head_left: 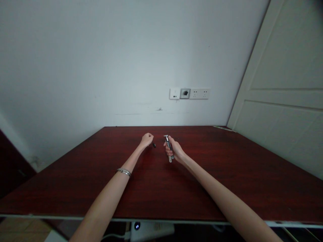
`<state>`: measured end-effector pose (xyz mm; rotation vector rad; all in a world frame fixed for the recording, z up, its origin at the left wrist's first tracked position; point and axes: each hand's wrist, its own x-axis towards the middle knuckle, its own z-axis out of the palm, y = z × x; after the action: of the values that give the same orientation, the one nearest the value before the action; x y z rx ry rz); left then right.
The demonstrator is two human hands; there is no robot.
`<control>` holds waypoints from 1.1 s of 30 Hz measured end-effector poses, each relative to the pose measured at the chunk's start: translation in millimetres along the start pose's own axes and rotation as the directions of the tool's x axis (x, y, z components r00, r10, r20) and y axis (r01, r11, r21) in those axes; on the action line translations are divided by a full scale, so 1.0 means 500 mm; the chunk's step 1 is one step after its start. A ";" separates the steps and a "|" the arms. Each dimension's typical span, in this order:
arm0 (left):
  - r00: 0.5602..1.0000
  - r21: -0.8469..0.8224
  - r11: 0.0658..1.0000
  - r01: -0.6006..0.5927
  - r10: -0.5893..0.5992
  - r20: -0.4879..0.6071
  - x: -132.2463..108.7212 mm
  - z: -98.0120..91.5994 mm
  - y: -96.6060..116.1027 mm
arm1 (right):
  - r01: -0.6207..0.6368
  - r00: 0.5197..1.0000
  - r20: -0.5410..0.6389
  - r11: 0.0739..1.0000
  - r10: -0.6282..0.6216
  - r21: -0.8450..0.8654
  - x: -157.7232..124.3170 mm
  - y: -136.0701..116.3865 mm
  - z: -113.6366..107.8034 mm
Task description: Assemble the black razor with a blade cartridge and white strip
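While the right hand [174,151] clasps the metal tool [168,146] near the tabletop's [227,174] far edge, the left hand [147,139], its grip clenched beside a small dark piece [154,145], should feed it slowly.

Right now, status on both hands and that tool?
Right hand shut on metal tool, head up. Left hand closed, beside small dark piece on table. Nothing between them.

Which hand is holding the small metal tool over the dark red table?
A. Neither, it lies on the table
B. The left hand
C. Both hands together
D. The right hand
D: the right hand grips the metal tool, while the left hand is apart from it, closed beside a small dark piece.
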<state>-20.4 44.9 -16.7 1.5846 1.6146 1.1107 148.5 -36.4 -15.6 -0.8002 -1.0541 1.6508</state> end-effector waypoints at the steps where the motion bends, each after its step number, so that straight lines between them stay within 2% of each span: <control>1: 1.000 -0.001 1.000 -0.019 0.019 -0.001 0.000 -0.001 0.004 | 0.017 1.000 -0.002 1.000 -0.017 0.012 0.002 -0.003 0.000; 5: 0.992 -0.029 0.993 -0.118 0.119 0.048 -0.002 0.001 0.015 | 0.074 0.996 -0.043 0.997 -0.074 0.006 0.012 -0.020 -0.003; 9: 0.976 -0.065 0.981 -0.184 0.190 0.103 -0.015 0.013 0.021 | 0.193 0.976 -0.078 0.976 -0.202 -0.105 0.030 -0.034 -0.005; 12: 0.963 -0.151 0.964 -0.219 0.238 0.126 -0.037 0.018 0.025 | 0.285 0.940 -0.121 0.929 -0.319 -0.235 0.047 -0.039 -0.007; 16: 0.951 -0.238 0.929 -0.284 0.305 0.057 -0.070 0.021 0.032 | 0.338 0.876 -0.200 0.855 -0.439 -0.394 0.062 -0.043 -0.008; 19: 0.928 -0.295 0.898 -0.327 0.364 0.079 -0.090 0.024 0.040 | 0.348 0.866 -0.187 0.828 -0.464 -0.439 0.062 -0.043 -0.006; 23: 0.882 -0.382 0.841 -0.383 0.456 0.120 -0.108 0.033 0.049 | 0.373 0.861 -0.183 0.833 -0.475 -0.409 0.052 -0.036 -0.004; 27: 0.890 -0.437 0.839 -0.323 0.427 0.162 -0.112 0.050 0.048 | 0.401 0.836 -0.204 0.822 -0.509 -0.404 0.048 -0.027 -0.003; 30: 0.893 -0.485 0.822 -0.298 0.420 0.162 -0.110 0.064 0.044 | 0.443 0.821 -0.176 0.801 -0.543 -0.402 0.050 -0.019 0.000; 33: 0.881 -0.510 0.801 -0.315 0.446 0.156 -0.108 0.070 0.043 | 0.430 0.840 -0.145 0.805 -0.522 -0.409 0.051 -0.012 0.006</control>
<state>25.5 -4.6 -20.7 1.6688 0.7700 1.3048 140.7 -11.9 -9.5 -0.8625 -1.2716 0.9050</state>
